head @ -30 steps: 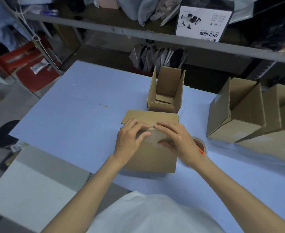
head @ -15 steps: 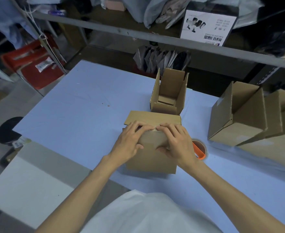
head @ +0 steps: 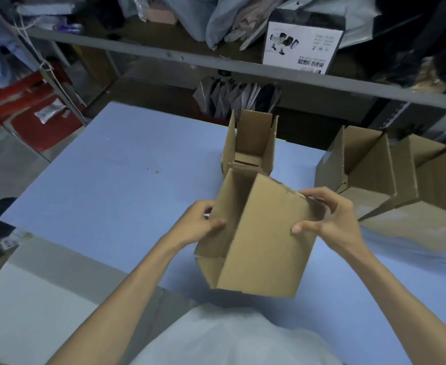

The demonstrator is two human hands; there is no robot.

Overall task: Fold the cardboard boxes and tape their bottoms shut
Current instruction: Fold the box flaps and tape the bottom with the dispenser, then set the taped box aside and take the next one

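Observation:
A brown cardboard box (head: 264, 241) is lifted above the blue table (head: 106, 185), tilted toward me with its open flaps hanging at the near lower end. My left hand (head: 199, 223) grips its left wall, thumb on the outer face. My right hand (head: 327, 217) holds the upper right corner, thumb on the broad face and fingers curled over the far edge. The tape roll is hidden from view.
Just beyond the held box a small cardboard box (head: 251, 143) stands open on the table. Larger folded boxes (head: 369, 177) lie on their sides at the right. A metal shelf rail (head: 243, 67) runs behind the table, a white printed carton (head: 303, 46) on it.
Both hands pressed on the box as it lay on the table; now they have lifted and turned it, so its open end faces me. The orange tape roll is no longer visible.

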